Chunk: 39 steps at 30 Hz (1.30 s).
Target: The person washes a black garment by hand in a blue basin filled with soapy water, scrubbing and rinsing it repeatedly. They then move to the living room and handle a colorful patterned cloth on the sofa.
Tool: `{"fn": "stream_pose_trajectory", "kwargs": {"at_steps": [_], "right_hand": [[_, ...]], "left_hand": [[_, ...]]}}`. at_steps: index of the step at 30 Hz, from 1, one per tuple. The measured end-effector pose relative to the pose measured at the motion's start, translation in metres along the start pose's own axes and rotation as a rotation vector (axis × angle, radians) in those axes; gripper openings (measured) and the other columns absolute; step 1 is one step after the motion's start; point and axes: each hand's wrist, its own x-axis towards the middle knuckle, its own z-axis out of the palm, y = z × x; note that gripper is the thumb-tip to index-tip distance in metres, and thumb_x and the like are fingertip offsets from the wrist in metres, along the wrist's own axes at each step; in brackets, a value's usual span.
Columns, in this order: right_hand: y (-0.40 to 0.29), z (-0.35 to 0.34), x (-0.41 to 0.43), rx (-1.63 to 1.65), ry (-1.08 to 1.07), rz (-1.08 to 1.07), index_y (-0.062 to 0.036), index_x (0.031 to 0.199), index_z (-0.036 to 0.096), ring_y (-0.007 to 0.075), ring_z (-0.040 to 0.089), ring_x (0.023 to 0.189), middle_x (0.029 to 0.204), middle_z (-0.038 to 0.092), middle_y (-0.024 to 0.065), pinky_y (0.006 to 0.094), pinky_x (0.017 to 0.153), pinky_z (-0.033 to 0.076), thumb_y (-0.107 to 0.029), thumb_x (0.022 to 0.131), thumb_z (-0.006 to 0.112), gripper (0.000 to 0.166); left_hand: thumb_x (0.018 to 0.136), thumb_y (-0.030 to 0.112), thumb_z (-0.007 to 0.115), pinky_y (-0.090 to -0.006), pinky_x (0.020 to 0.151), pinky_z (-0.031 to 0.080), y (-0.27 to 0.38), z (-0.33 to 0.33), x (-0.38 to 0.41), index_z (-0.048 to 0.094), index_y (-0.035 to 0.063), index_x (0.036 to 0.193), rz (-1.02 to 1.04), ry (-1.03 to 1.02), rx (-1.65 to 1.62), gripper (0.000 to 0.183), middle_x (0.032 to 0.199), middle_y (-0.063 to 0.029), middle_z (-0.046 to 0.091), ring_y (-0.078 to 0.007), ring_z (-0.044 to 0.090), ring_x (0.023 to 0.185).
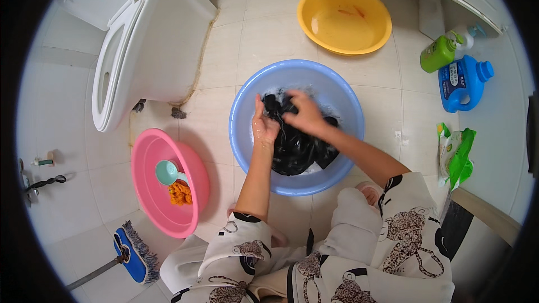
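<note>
A blue plastic basin (297,190) stands on the floor before me, with wet black cloth (294,151) and suds inside. My left hand (264,125) is at the left of the cloth, palm turned up and thumb raised. Its fingers go behind a bunched part of the cloth and are mostly hidden. Over the same bunch, my right hand (306,113) is blurred, its thumb and fingers spread apart. Whether its fingertips touch the cloth is not clear.
A yellow basin (324,38) stands beyond. At left are a pink basin (145,189) with a turquoise dipper (165,172) and orange cloth (180,193), a toilet (168,38) and a mop (134,256). Bottles (438,54), a blue detergent jug (461,84) and a green packet (457,155) line the right.
</note>
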Motion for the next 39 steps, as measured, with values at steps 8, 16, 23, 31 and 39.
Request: {"fn": "stream_pose_trajectory", "kwargs": {"at_steps": [8, 16, 23, 31, 39], "right_hand": [[-0.111, 0.003, -0.038, -0.163, -0.187, -0.167, -0.0048, 0.068, 0.059, 0.028, 0.056, 0.091, 0.084, 0.061, 0.0105, 0.0413, 0.071, 0.045, -0.024, 0.066, 0.065, 0.02], [-0.07, -0.012, -0.003, 0.127, 0.17, -0.025, 0.0, 0.067, 0.058, 0.036, 0.058, 0.071, 0.074, 0.059, 0.0225, 0.0415, 0.059, 0.046, -0.022, 0.067, 0.065, 0.024], [-0.096, -0.016, -0.011, -0.007, 0.033, -0.155, -0.0009, 0.071, 0.058, 0.0358, 0.055, 0.082, 0.079, 0.059, 0.018, 0.0428, 0.069, 0.045, -0.029, 0.071, 0.063, 0.028], [-0.02, -0.077, 0.027, 0.089, 0.048, 0.377, 0.0023, 0.078, 0.063, 0.0311, 0.061, 0.07, 0.073, 0.061, 0.0212, 0.0376, 0.064, 0.046, -0.044, 0.075, 0.062, 0.047], [-0.007, -0.094, 0.016, 0.638, -0.154, 0.585, 0.004, 0.094, 0.061, 0.014, 0.058, 0.073, 0.083, 0.063, 0.0079, 0.0278, 0.066, 0.047, -0.035, 0.083, 0.058, 0.04]], "left_hand": [[0.087, 0.034, 0.047, -0.0323, 0.082, 0.048, 0.0, 0.019, -0.042, 0.056, 0.0021, 0.107, 0.1, 0.027, 0.435, 0.039, 0.102, -0.0138, 0.06, -0.023, 0.06, 0.091], [0.083, 0.018, 0.044, -0.0406, 0.082, 0.048, -0.005, 0.026, -0.038, 0.058, -0.0007, 0.097, -0.153, -0.001, 0.001, 0.028, 0.097, -0.016, 0.061, -0.0267, 0.06, 0.089], [0.09, 0.034, 0.042, -0.0362, 0.075, 0.047, -0.006, 0.025, -0.055, 0.054, 0.0077, 0.104, 0.036, 0.048, 0.295, 0.032, 0.1, -0.0085, 0.058, -0.0193, 0.057, 0.088], [0.085, 0.031, 0.056, -0.0282, 0.052, 0.047, 0.075, 0.0, -0.032, 0.055, 0.0095, 0.102, -0.022, 0.16, 0.575, 0.028, 0.09, -0.0084, 0.063, -0.0188, 0.061, 0.072], [0.068, 0.02, 0.074, -0.0431, 0.095, 0.036, 0.037, -0.011, -0.045, 0.04, 0.0107, 0.13, 0.625, 0.032, 1.692, 0.072, 0.122, -0.0271, 0.041, -0.0381, 0.04, 0.115]]}}
